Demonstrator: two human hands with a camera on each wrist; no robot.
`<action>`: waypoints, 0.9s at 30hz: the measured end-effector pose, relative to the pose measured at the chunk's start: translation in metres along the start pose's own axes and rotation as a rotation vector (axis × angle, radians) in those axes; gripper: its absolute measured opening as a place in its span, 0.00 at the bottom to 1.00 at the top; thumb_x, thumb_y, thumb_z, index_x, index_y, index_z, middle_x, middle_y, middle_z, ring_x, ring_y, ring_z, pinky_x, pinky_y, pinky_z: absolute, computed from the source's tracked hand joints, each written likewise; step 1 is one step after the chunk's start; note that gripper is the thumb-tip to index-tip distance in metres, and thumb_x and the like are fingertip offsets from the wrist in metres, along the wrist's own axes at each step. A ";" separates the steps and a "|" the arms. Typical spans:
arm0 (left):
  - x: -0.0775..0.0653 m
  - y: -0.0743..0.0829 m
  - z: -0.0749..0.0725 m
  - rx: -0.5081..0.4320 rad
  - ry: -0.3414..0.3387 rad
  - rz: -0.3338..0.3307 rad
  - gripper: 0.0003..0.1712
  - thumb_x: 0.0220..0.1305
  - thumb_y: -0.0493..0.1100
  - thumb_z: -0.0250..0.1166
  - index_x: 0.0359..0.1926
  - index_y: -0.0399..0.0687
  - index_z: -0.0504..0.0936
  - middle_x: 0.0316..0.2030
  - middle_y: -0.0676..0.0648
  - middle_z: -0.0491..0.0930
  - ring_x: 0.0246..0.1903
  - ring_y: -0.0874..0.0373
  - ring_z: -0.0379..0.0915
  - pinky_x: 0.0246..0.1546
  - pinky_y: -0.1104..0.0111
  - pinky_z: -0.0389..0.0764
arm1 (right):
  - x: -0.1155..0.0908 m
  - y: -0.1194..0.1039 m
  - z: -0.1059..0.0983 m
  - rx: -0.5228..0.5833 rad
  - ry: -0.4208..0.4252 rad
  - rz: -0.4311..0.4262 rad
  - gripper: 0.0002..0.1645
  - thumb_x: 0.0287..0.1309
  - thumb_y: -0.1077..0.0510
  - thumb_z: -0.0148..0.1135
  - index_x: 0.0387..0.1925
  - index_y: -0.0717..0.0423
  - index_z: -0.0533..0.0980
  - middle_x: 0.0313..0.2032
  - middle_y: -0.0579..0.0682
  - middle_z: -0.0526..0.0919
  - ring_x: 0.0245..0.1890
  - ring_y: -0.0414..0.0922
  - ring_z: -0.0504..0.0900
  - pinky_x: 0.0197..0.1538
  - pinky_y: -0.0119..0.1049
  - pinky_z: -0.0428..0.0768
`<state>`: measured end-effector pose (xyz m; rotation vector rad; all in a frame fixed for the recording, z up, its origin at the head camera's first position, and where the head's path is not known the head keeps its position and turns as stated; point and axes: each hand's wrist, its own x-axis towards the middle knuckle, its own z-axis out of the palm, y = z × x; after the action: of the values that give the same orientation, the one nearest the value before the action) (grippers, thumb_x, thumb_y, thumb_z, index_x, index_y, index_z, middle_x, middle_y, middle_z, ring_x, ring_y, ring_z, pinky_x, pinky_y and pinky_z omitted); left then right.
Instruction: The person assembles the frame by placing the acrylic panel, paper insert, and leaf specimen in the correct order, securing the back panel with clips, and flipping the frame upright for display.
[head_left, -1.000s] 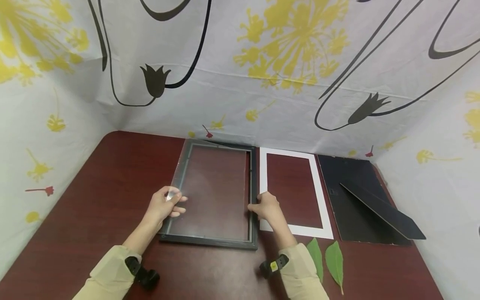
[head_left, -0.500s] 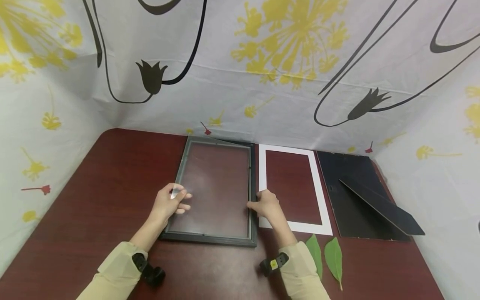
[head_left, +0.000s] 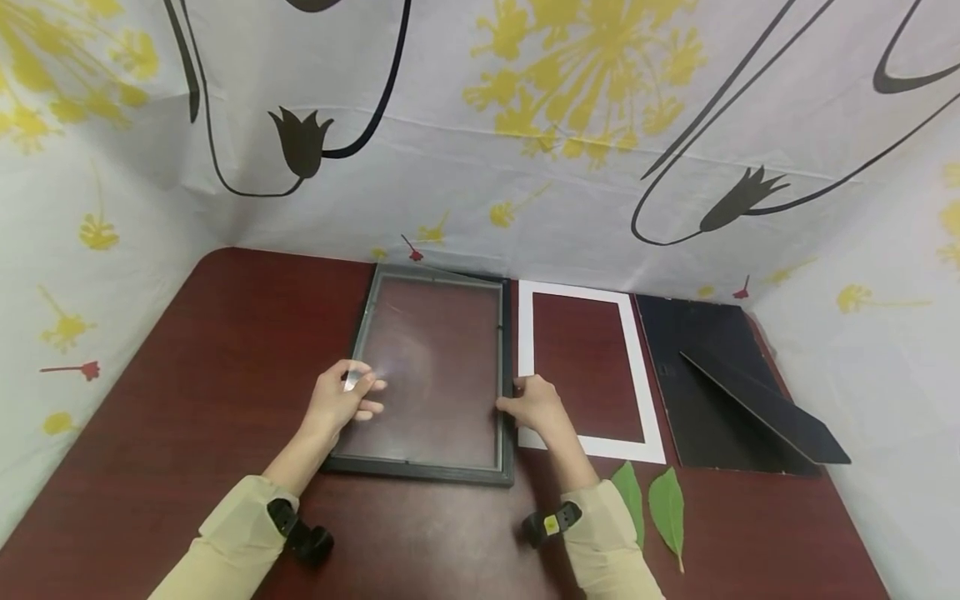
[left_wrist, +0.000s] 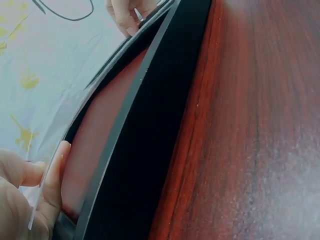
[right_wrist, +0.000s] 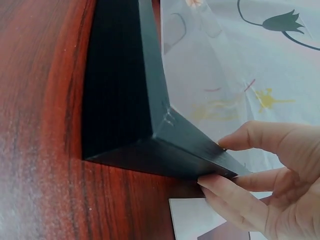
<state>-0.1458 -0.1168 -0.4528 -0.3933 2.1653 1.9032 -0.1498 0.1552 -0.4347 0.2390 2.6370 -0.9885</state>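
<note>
A clear sheet (head_left: pixel 435 367) lies tilted over the black picture frame (head_left: pixel 442 473), its left side raised. My left hand (head_left: pixel 337 396) pinches the sheet's left edge between thumb and fingers; in the left wrist view the sheet (left_wrist: pixel 47 187) passes between the thumb and fingers of that hand (left_wrist: pixel 25 195). On the frame's right side, my right hand (head_left: pixel 536 406) grips the rail. Seen from the right wrist, the thumb of this hand (right_wrist: pixel 270 180) is at the inner edge of the frame (right_wrist: pixel 125 100) and the fingers are against its outer side.
Right of the frame lies a white mat border (head_left: pixel 637 367). Farther right is a black backing board (head_left: pixel 690 417) with its stand flap (head_left: pixel 757 408) raised. Two green leaves (head_left: pixel 666 508) lie near the right sleeve. A patterned cloth (head_left: pixel 450 125) hangs behind the dark red table (head_left: pixel 247 333).
My left hand has moved slightly right and the sheet has shifted right with it, so its right edge now lies along the frame's right rail. My right hand keeps its hold.
</note>
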 end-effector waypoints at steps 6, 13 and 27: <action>-0.005 0.001 0.001 0.043 0.021 0.021 0.13 0.66 0.37 0.53 0.48 0.33 0.66 0.41 0.32 0.81 0.14 0.65 0.78 0.18 0.75 0.78 | -0.001 -0.003 -0.001 -0.038 -0.028 -0.016 0.35 0.48 0.56 0.64 0.56 0.71 0.68 0.36 0.61 0.82 0.17 0.43 0.81 0.34 0.37 0.81; -0.008 0.003 0.000 0.202 0.014 0.061 0.17 0.65 0.39 0.54 0.50 0.32 0.67 0.39 0.34 0.82 0.16 0.63 0.80 0.20 0.72 0.80 | -0.005 -0.009 -0.004 -0.096 -0.060 0.008 0.38 0.48 0.51 0.67 0.57 0.68 0.68 0.41 0.62 0.81 0.22 0.44 0.83 0.31 0.35 0.80; -0.011 0.024 0.002 0.513 0.006 0.233 0.22 0.65 0.47 0.55 0.50 0.33 0.66 0.27 0.37 0.82 0.14 0.61 0.77 0.16 0.71 0.77 | -0.008 -0.014 -0.018 -0.166 -0.028 0.017 0.40 0.48 0.47 0.67 0.57 0.67 0.67 0.46 0.63 0.79 0.37 0.49 0.80 0.41 0.42 0.80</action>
<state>-0.1438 -0.1112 -0.4267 -0.0498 2.6813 1.3556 -0.1498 0.1564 -0.4108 0.2073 2.6679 -0.7568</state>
